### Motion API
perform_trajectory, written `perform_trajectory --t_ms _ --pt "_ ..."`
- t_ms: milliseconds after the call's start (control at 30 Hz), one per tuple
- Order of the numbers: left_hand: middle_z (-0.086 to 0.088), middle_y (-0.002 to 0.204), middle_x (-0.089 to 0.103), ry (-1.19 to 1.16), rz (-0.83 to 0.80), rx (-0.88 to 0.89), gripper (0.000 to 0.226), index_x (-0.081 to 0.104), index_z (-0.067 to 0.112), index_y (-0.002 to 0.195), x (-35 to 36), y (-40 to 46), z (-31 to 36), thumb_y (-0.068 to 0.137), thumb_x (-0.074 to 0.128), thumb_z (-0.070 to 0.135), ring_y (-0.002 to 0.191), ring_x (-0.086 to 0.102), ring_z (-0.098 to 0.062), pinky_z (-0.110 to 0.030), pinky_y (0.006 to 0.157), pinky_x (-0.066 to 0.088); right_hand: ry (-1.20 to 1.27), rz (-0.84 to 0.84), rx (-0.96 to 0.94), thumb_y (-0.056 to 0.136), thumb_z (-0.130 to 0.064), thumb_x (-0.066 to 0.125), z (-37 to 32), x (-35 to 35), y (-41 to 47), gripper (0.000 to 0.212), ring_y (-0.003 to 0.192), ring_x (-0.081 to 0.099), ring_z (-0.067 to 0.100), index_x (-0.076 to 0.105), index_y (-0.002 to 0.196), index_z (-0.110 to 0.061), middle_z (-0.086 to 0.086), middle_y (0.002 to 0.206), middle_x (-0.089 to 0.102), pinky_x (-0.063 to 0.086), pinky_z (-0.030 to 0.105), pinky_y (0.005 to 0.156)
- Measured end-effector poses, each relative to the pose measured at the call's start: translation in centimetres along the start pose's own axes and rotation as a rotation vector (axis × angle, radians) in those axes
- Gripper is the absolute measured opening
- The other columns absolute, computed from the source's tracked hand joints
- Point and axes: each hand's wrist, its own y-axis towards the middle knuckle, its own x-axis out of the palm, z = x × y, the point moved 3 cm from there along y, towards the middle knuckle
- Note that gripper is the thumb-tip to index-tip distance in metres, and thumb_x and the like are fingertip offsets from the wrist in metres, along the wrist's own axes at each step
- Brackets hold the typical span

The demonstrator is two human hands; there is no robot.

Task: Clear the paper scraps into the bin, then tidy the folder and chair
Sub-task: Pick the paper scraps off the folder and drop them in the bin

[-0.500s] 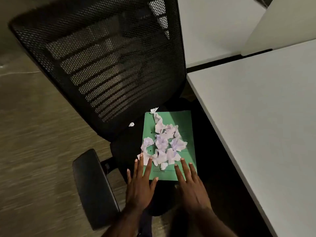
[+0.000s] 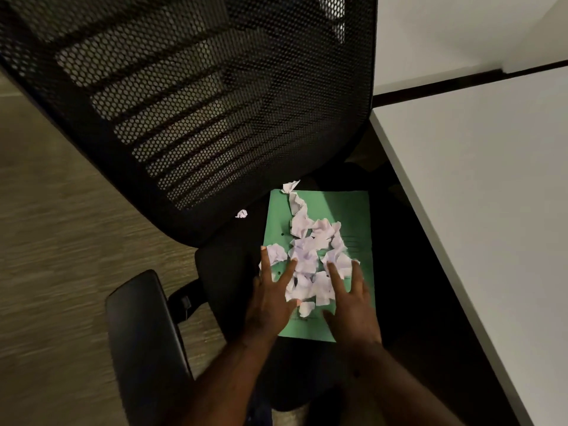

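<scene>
Down on the black chair seat (image 2: pixel 233 272) lies the green folder (image 2: pixel 344 210), flat, serving as a tray of sorts: a heap of crumpled white paper scraps (image 2: pixel 310 253) covers its middle and near half, with a thin trail of scraps running toward 12 o'clock up to the folder's far edge. One stray scrap (image 2: pixel 241 214) sits off the folder at about 10 o'clock from the heap, on the seat at the foot of the mesh backrest (image 2: pixel 199 96).

Both hands are spread with straight fingers and grip nothing. The left hand (image 2: pixel 270 299) lies at the heap's 8 o'clock side, fingertips among the scraps; the right hand (image 2: pixel 353 305) lies at its 4 o'clock side, fingers reaching onto the paper. Whether the palms press the folder I cannot tell.

A black armrest (image 2: pixel 144 327) stands at 8 o'clock of the seat, and a white desk (image 2: pixel 491 195) runs along 3 o'clock.

Half a second ago the hands rested at the folder's near edge, fingertips only just meeting the closest scraps; they have since slid forward into the heap. The scraps and folder appear unmoved on the seat.
</scene>
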Motion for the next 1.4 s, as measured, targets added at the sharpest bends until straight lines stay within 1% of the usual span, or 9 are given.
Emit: perform_trajectory --t_ms 133,300,433,567,800,933,1067,1200,1400 --pt "-0.006 0.161 0.002 -0.087 -0.011 -0.084 0.053 0.045 0.036 0.137 0.7 2.2 -0.8 0.092 0.055 0.009 0.130 0.034 -0.029 -0.033 0.100 0.041 0.093 0.035 0.065 0.072 -0.021 0.083 0.5 -1.3 2.9 0.120 0.147 0.004 0.034 -0.006 0.147 -0.049 0.004 0.157 -0.027 0.044 0.040 0.100" --pt "-0.021 0.119 0.059 -0.030 0.041 0.031 0.022 0.062 0.008 0.105 -0.6 3.6 -1.3 0.089 0.048 0.012 0.104 0.057 -0.036 -0.044 0.090 0.049 -0.030 -0.108 -0.016 0.062 -0.025 0.089 0.1 -1.3 6.1 0.130 0.145 0.004 0.043 -0.007 0.146 -0.050 0.007 0.154 -0.033 0.038 0.051 0.106" --pt "-0.015 0.111 0.063 -0.243 0.153 -0.119 0.028 0.068 0.000 0.102 -2.0 4.3 -1.4 0.080 0.051 -0.006 0.098 0.061 -0.031 -0.035 0.087 0.049 -0.196 -0.159 -0.143 0.067 -0.015 0.085 -1.3 -0.1 8.0 0.120 0.143 0.013 0.042 0.001 0.147 -0.049 0.006 0.155 -0.032 0.054 0.046 0.090" --pt "-0.018 0.106 0.067 -0.412 0.304 -0.195 0.028 0.069 -0.004 0.101 -3.5 4.6 -1.9 0.078 0.055 -0.007 0.096 0.063 -0.033 -0.030 0.084 0.045 -0.174 -0.106 -0.162 0.077 -0.013 0.075 -2.1 0.6 9.4 0.078 0.134 0.029 0.037 0.036 0.139 -0.037 0.005 0.160 0.003 0.054 0.047 0.087" --pt "-0.018 0.095 0.067 -0.470 0.403 -0.181 0.033 0.071 -0.005 0.096 -4.5 4.3 -1.5 0.066 0.059 -0.014 0.090 0.062 -0.036 -0.031 0.079 0.046 0.065 0.126 -0.109 0.080 -0.006 0.068 -1.3 0.2 10.1 0.019 0.094 0.057 0.028 0.067 0.096 -0.015 0.005 0.109 0.056 0.047 0.028 0.068" --pt "-0.015 0.082 0.065 -0.427 0.493 -0.084 0.032 0.071 -0.003 0.086 -5.5 4.5 -1.3 0.059 0.054 -0.009 0.086 0.056 -0.036 -0.019 0.072 0.034 0.190 0.243 -0.129 0.067 -0.003 0.081 0.0 -0.6 8.1 0.030 0.099 0.060 0.029 0.073 0.095 -0.013 0.009 0.121 0.058 0.049 0.028 0.076" --pt "-0.015 0.075 0.064 -0.432 0.557 0.044 0.028 0.069 -0.001 0.074 -5.4 3.9 -0.6 0.059 0.046 0.005 0.087 0.049 -0.026 -0.028 0.075 0.039 0.285 0.258 -0.092 0.067 -0.002 0.083 1.3 -0.7 5.8 0.036 0.103 0.062 0.028 0.073 0.099 -0.016 0.010 0.130 0.054 0.054 0.035 0.085" --pt "-0.006 0.072 0.062 -0.263 0.423 0.341 0.013 0.063 0.009 0.065 -3.9 3.8 1.2 0.064 0.050 0.013 0.097 0.048 -0.021 -0.026 0.081 0.041 0.335 0.330 -0.079 0.063 0.001 0.085 1.8 -1.0 4.0 0.043 0.103 0.057 0.013 0.073 0.101 -0.016 0.006 0.134 0.050 0.055 0.030 0.084" --pt "0.002 0.080 0.068 0.083 0.113 0.537 0.015 0.067 0.015 0.067 -1.7 6.7 3.6 0.057 0.056 0.018 0.125 0.051 -0.030 -0.062 0.112 0.018 0.342 0.305 -0.039 0.064 0.001 0.085 3.2 -0.5 2.8 0.045 0.104 0.056 0.012 0.074 0.104 -0.016 0.007 0.139 0.047 0.056 0.033 0.086"
